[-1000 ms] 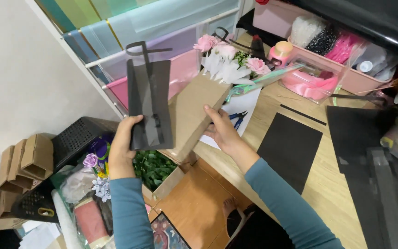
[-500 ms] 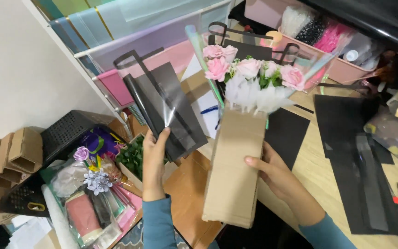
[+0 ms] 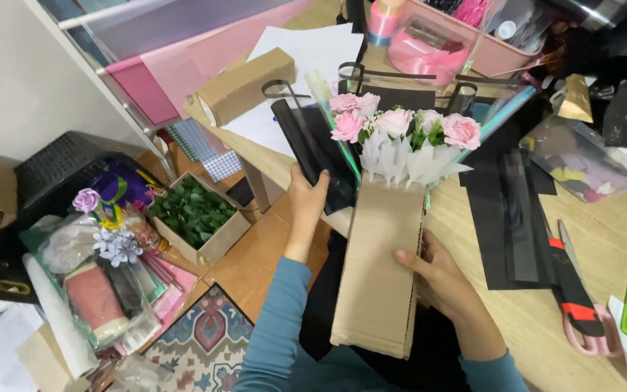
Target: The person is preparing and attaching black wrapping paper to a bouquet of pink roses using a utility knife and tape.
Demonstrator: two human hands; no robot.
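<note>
Cardboard sleeve [image 3: 379, 268] with the pink roses [image 3: 393, 127] at its far end lies lengthwise away from me, its near end over my lap and its top at the table edge [image 3: 546, 319]. My right hand [image 3: 440, 279] grasps its right side about midway along, fingers curled over the edge. My left hand [image 3: 308, 199] grips the black clear-fronted bag [image 3: 317, 152] just left of the flowers, tilted, its handles pointing away from me.

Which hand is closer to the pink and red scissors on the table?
The right hand. It holds the cardboard sleeve of the flowers, just left of the scissors. The left hand holds the black bag further away, beyond the sleeve.
</note>
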